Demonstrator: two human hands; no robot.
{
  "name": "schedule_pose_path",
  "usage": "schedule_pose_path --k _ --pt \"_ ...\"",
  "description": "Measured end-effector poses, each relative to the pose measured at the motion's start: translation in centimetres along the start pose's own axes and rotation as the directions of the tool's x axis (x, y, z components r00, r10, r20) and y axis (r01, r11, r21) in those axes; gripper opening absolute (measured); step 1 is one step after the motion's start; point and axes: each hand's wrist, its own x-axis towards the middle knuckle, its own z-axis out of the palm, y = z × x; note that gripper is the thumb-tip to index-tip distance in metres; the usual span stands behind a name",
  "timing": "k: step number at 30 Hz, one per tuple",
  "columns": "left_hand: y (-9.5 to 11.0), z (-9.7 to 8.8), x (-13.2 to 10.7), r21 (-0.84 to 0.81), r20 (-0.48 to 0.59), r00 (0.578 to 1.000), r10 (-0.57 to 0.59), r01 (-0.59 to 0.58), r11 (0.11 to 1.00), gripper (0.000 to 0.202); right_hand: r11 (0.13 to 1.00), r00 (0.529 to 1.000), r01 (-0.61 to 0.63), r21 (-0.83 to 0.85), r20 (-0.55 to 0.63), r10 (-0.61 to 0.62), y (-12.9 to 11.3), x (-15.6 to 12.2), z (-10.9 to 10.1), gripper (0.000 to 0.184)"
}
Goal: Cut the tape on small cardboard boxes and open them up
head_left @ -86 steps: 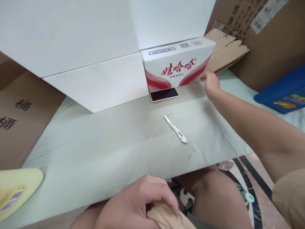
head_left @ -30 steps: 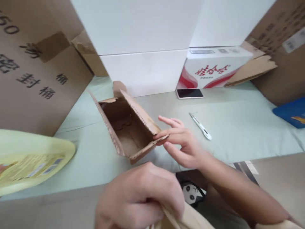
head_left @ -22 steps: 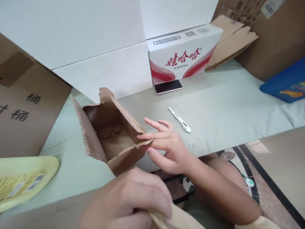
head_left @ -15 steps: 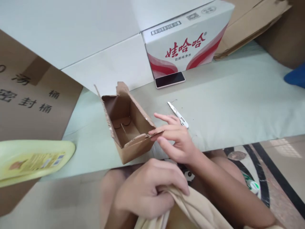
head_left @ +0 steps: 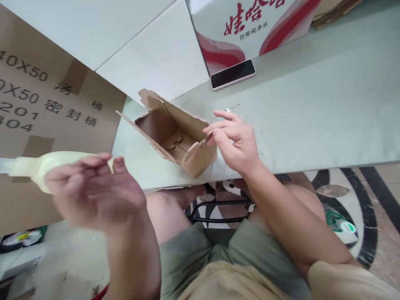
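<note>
A small brown cardboard box (head_left: 200, 160) stands open-topped near the bench's front edge, its flaps raised and edges ragged. My right hand (head_left: 236, 143) pinches the near right flap between thumb and fingers. Behind that hand, only the tip of a white utility knife (head_left: 228, 109) shows. My left hand (head_left: 96, 191) is raised at the left, palm up, with loosely curled fingers that are somewhat blurred. I see nothing held in it. It overlaps a pale yellow bottle (head_left: 37, 166) lying on its side, and I cannot tell whether they touch.
A phone (head_left: 233, 75) lies before a white and red carton (head_left: 259, 33) at the back. Left of that stands a white box (head_left: 156, 58). A large printed brown carton (head_left: 62, 83) borders the bench (head_left: 328, 108) on the left. My knees are below its edge.
My left hand has let go of the beige shirt cloth and moved up and left toward the bottle. My right hand stays at the box flap. The view has tilted down.
</note>
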Motion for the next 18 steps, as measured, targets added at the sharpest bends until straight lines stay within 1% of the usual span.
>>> schedule_pose_path --k 1,2,3,4,5,6,8,10,11,13,16,18 --pt "-1.0 -0.3 1.4 0.005 -0.143 0.987 0.078 -0.079 0.997 0.019 1.0 1.0 -0.007 0.021 -0.007 0.007 0.1 0.1 -0.2 0.043" --pt "-2.0 -0.5 2.6 0.062 -0.213 0.975 0.065 -0.053 0.997 0.024 0.999 1.0 -0.012 0.046 -0.023 0.013 0.2 0.2 -0.4 0.043" --pt "-2.9 -0.6 3.6 0.117 -0.202 0.979 0.01 0.014 0.993 0.028 0.997 0.999 -0.014 0.076 -0.043 0.017 0.3 0.3 -0.6 0.044" --pt "-3.8 -0.6 4.4 0.149 -0.181 0.982 -0.061 0.089 0.985 0.03 0.994 0.998 -0.012 0.109 -0.058 0.019 0.4 0.4 -0.8 0.044" --pt "-4.6 -0.6 5.0 0.164 -0.158 0.982 -0.107 0.133 0.978 0.032 0.989 0.998 -0.006 0.145 -0.065 0.015 0.4 0.5 -1.1 0.045" --pt "-5.2 -0.5 5.4 0.166 -0.096 0.986 -0.133 0.148 0.975 0.037 0.984 0.998 0.004 0.178 -0.061 0.007 0.4 0.5 -1.5 0.047" --pt "-6.2 -0.2 5.8 0.141 0.029 0.989 -0.145 0.14 0.98 0.045 0.974 0.999 0.026 0.224 -0.026 -0.021 0.4 0.8 -2.2 0.05" --pt "-6.8 0.3 6.0 0.118 0.125 0.979 -0.161 0.146 0.982 0.048 0.972 0.998 0.045 0.232 0.033 -0.054 0.2 1.0 -2.8 0.049" --pt "-7.1 0.6 6.0 0.119 0.165 0.971 -0.172 0.154 0.981 0.05 0.974 0.996 0.053 0.222 0.064 -0.069 0.2 1.1 -3.1 0.047" --pt "-7.4 1.2 5.9 0.128 0.231 0.956 -0.181 0.154 0.98 0.052 0.982 0.989 0.067 0.178 0.121 -0.089 0.2 1.3 -3.4 0.035" --pt "-7.6 1.9 5.1 0.093 0.28 0.95 -0.141 0.12 0.988 0.047 0.996 0.98 0.06 0.072 0.184 -0.073 0.6 1.2 -3.3 0.015" --pt "-7.8 2.2 4.5 0.042 0.296 0.948 -0.12 0.113 0.993 0.041 1.0 0.979 0.025 -0.014 0.201 -0.021 1.1 1.0 -2.9 0.016"
